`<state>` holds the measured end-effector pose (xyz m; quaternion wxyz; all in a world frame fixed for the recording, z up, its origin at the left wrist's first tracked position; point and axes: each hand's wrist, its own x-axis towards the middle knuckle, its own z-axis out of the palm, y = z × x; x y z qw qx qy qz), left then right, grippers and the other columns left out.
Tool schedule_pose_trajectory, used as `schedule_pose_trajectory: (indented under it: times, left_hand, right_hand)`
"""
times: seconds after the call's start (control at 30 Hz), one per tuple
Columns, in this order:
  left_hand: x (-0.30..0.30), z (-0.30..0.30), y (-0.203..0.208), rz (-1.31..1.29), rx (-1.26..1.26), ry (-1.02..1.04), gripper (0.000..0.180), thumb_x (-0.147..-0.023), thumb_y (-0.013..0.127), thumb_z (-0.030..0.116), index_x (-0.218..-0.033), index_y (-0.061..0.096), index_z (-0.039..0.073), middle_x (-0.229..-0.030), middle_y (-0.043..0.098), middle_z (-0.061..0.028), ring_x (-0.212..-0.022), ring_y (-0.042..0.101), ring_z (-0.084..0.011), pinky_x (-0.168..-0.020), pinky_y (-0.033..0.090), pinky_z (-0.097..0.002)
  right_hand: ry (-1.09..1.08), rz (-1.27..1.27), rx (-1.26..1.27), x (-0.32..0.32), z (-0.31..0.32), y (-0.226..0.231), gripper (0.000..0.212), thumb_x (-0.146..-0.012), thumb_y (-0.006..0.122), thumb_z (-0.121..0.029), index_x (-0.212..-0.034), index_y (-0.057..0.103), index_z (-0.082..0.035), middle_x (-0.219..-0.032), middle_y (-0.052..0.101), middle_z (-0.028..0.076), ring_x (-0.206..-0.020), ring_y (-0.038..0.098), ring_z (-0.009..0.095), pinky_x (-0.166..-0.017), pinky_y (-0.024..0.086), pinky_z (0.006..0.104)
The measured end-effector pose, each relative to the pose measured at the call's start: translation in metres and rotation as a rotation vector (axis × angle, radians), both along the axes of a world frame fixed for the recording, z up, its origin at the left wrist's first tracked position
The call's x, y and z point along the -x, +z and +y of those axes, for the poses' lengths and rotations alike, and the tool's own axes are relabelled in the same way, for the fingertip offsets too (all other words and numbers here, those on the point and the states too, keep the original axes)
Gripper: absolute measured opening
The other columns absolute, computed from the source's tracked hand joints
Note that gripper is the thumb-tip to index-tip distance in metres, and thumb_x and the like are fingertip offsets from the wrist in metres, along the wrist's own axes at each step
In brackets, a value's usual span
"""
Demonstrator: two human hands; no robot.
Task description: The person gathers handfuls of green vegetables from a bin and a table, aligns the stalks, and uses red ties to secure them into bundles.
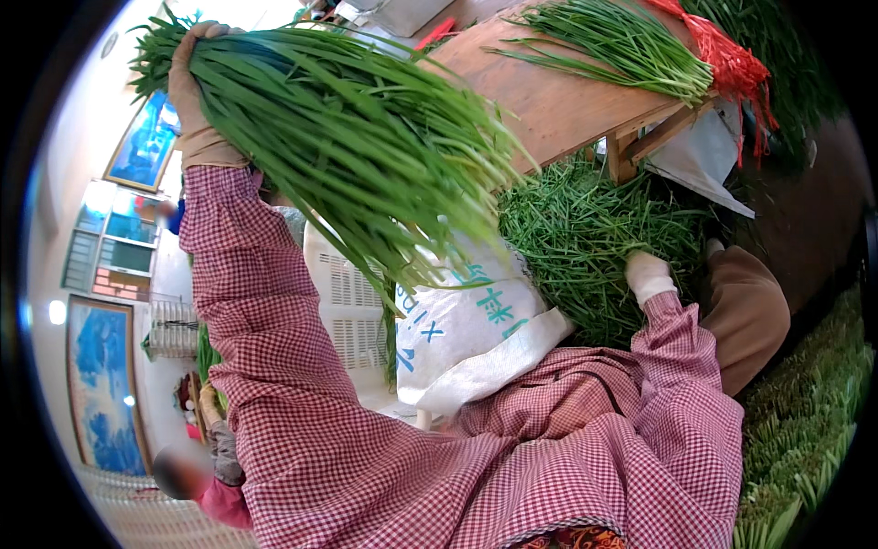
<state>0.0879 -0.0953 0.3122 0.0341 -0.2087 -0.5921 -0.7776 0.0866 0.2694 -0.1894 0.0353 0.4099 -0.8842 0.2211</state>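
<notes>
My left hand [194, 73], in a tan glove, is raised at the upper left and closed around the leafy end of a large bunch of garlic chives [357, 128]. The bunch slants down to the right, its paler stem ends spread loosely and slightly blurred. Low on the right, my right hand [647, 274], in a whitish glove, rests against a heap of loose green leaves [594, 229]. Its rounded shape looks closed, but anything within the fingers is hidden. A white sack cloth [485, 339] with coloured print lies over my lap, below the bunch.
A wooden table [494, 82] at the upper right bears another bunch of chives [622, 50], beside red plastic strands [722, 55]. More cut chives [805, 430] line the lower right. White crates [343, 284] stand behind my left arm. Another person [224, 476] is at the lower left.
</notes>
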Motion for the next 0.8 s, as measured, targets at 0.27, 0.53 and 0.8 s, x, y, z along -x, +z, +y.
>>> schedule_pose_trajectory:
  times: [0.27,0.53,0.8]
  left_hand:
    - [0.013,-0.001,-0.025,0.175,0.086,0.142,0.025,-0.09,0.035,0.019,-0.095,0.052,0.001,-0.088,0.053,-0.0058,-0.089,0.048,-0.0198,-0.087,0.041,-0.0329]
    - [-0.006,0.003,-0.002,0.131,0.1,0.1,0.026,-0.091,0.035,0.019,-0.096,0.051,0.0,-0.089,0.052,-0.0052,-0.09,0.049,-0.0205,-0.088,0.042,-0.0332]
    - [-0.02,0.011,-0.007,0.099,0.108,0.124,0.025,-0.091,0.036,0.02,-0.095,0.052,0.001,-0.088,0.053,-0.0042,-0.091,0.05,-0.0208,-0.087,0.043,-0.0331]
  right_hand:
    - [0.125,-0.632,0.923,-0.015,-0.048,0.257,0.025,-0.084,0.051,-0.019,-0.107,0.057,-0.011,-0.078,0.063,0.012,-0.071,0.061,0.026,-0.064,0.049,0.0334]
    - [0.009,-0.04,0.544,-0.002,-0.106,0.257,0.016,-0.083,0.052,-0.024,-0.094,0.059,-0.014,-0.077,0.061,0.012,-0.07,0.059,0.03,-0.06,0.047,0.0378]
    - [0.089,-0.365,-0.501,-0.029,-0.041,0.05,0.024,-0.08,0.053,-0.022,-0.097,0.061,-0.008,-0.091,0.061,0.012,-0.085,0.059,0.027,-0.074,0.047,0.0358]
